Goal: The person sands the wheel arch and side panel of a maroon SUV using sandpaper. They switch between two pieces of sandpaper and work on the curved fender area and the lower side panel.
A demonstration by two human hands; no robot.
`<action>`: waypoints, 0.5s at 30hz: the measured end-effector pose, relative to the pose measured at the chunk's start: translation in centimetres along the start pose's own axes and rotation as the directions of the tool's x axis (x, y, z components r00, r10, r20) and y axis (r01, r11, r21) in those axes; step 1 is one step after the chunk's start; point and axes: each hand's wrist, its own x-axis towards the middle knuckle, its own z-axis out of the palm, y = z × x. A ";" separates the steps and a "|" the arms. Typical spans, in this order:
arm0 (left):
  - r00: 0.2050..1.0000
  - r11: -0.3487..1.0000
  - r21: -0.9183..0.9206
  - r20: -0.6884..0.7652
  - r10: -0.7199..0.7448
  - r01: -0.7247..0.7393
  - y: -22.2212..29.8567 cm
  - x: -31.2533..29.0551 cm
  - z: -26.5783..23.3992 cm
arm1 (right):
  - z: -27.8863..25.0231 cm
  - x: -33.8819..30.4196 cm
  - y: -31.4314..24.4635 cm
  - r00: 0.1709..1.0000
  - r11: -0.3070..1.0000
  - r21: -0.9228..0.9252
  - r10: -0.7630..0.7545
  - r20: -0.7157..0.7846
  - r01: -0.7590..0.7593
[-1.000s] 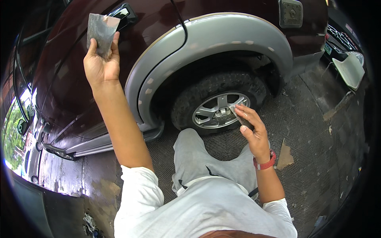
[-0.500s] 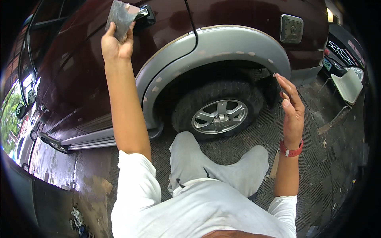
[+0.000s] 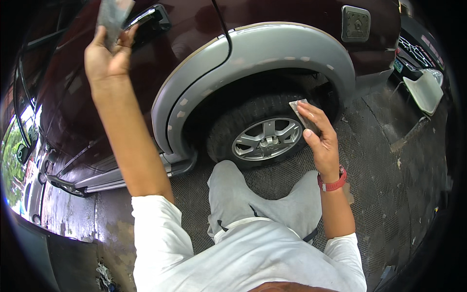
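Note:
A flat grey plate (image 3: pixel 116 18), smeared on its face, is held up at the upper left by my left hand (image 3: pixel 108 61). The fingers grip its lower edge, in front of the dark red car door and close to the black and chrome door handle (image 3: pixel 148 24). My right hand (image 3: pixel 322 141), with a red watch at the wrist, holds a thin flat piece like a putty spreader (image 3: pixel 302 117). It is in front of the tyre, apart from the car. Above it curves the grey wheel arch trim (image 3: pixel 272 44), with pale pinkish patches along its lower edge.
A tyre with a silver wheel (image 3: pixel 267 139) stands just beyond my knees. Side step (image 3: pixel 109 185) runs off to the left. On the right are a pale chair-like panel (image 3: pixel 424 93) and another dark vehicle (image 3: pixel 419 53). Textured dark matting (image 3: pixel 377 194) covers the floor.
My left hand has moved left with the plate. My right hand has come left and down from the arch's rear end, and the flat piece in it now shows clearly.

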 end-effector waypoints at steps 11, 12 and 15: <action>0.906 0.984 -0.058 0.400 -0.134 0.171 4.2 -5.6 -2.5 | 3.8 3.5 -1.9 0.895 0.817 -0.383 -0.441 0.069 0.432; 0.907 0.986 -0.059 0.405 -0.118 0.155 4.3 -6.2 -2.5 | 4.6 4.3 -1.6 0.878 0.803 -0.378 -0.474 0.063 0.460; 0.899 0.985 -0.076 0.423 -0.108 0.154 4.7 -7.4 -2.9 | 6.5 6.4 -0.1 0.852 0.777 -0.383 -0.520 0.058 0.500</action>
